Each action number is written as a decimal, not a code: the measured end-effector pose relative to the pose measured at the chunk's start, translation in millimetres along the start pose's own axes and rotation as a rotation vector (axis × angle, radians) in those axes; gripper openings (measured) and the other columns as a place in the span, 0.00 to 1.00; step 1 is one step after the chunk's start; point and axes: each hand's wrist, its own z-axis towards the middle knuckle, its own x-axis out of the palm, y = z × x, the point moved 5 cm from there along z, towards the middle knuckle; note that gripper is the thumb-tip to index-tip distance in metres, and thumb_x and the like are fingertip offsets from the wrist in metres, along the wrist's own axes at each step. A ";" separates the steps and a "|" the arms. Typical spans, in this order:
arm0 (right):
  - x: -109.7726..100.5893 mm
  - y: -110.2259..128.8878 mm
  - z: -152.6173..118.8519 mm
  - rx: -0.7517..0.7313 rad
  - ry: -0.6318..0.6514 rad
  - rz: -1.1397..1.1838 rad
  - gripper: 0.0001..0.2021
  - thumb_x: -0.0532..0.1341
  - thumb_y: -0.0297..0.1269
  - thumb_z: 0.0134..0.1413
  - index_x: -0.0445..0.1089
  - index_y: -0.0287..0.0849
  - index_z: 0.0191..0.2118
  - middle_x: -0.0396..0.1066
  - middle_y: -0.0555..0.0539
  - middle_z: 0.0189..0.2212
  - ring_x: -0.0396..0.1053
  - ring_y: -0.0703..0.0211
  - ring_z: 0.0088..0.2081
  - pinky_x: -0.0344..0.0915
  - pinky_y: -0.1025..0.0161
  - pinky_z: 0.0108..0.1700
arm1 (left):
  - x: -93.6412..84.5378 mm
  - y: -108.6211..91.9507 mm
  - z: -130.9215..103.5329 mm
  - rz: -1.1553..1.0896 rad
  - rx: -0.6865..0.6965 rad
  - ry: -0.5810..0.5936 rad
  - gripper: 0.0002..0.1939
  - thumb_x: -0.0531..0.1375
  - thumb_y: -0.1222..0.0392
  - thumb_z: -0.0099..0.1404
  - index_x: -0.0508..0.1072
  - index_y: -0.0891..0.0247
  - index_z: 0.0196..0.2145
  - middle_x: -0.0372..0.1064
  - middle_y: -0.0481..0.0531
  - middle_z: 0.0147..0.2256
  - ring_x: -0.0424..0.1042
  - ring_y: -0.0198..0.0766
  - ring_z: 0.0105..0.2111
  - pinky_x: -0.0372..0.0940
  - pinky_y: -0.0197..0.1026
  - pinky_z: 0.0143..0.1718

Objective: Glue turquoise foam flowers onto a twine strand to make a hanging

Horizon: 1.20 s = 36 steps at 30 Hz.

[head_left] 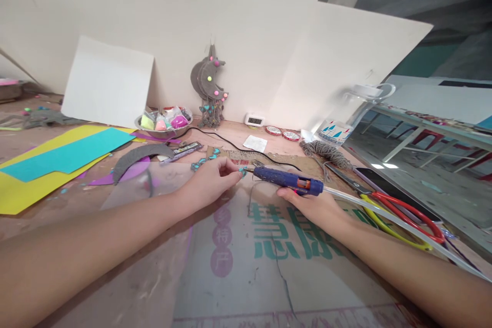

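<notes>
My left hand pinches a small turquoise piece between thumb and fingertips. My right hand is wrapped round a blue hot glue gun, its nozzle pointing left, at or very near the piece; whether they touch I cannot tell. A long pale glue stick sticks out of the gun's back end. Just behind my left hand lie more turquoise pieces, partly hidden by it. A thin grey cord trails over the printed plastic sheet below my hands.
Red and yellow scissors, a phone and grey yarn lie at right. A clear jug stands behind. Leftward are coloured sheets, a grey crescent and a bowl. A moon ornament hangs on the wall.
</notes>
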 end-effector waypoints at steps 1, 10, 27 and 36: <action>0.1 0.3 -0.1 -0.002 -0.001 0.001 0.17 0.59 0.52 0.45 0.72 0.44 0.34 0.73 0.52 0.26 0.71 0.55 0.29 0.67 0.64 0.29 | -0.2 -0.3 0.2 0.003 0.001 -0.001 0.08 0.56 0.58 0.57 0.60 0.61 0.27 0.57 0.41 0.17 0.56 0.27 0.14 0.53 0.30 0.14; 0.9 -1.7 -0.4 0.045 -0.010 0.013 0.17 0.59 0.52 0.44 0.72 0.44 0.33 0.73 0.52 0.24 0.70 0.56 0.26 0.65 0.64 0.25 | 1.0 1.8 0.4 -0.021 -0.009 0.010 0.09 0.57 0.55 0.57 0.60 0.61 0.27 0.58 0.42 0.17 0.56 0.27 0.14 0.53 0.30 0.15; -0.2 3.6 -0.4 0.020 -0.036 0.081 0.13 0.60 0.49 0.44 0.72 0.45 0.30 0.73 0.52 0.23 0.70 0.56 0.26 0.67 0.64 0.26 | 0.5 2.0 -0.1 -0.004 0.001 0.007 0.09 0.57 0.55 0.57 0.60 0.61 0.27 0.58 0.42 0.17 0.57 0.27 0.14 0.53 0.30 0.15; -2.3 6.3 0.3 0.017 -0.020 0.117 0.11 0.60 0.48 0.44 0.71 0.46 0.28 0.74 0.53 0.25 0.71 0.54 0.31 0.68 0.63 0.33 | 2.8 1.0 -2.2 -0.071 -0.034 0.036 0.10 0.58 0.54 0.55 0.60 0.61 0.27 0.55 0.41 0.16 0.54 0.26 0.14 0.52 0.30 0.14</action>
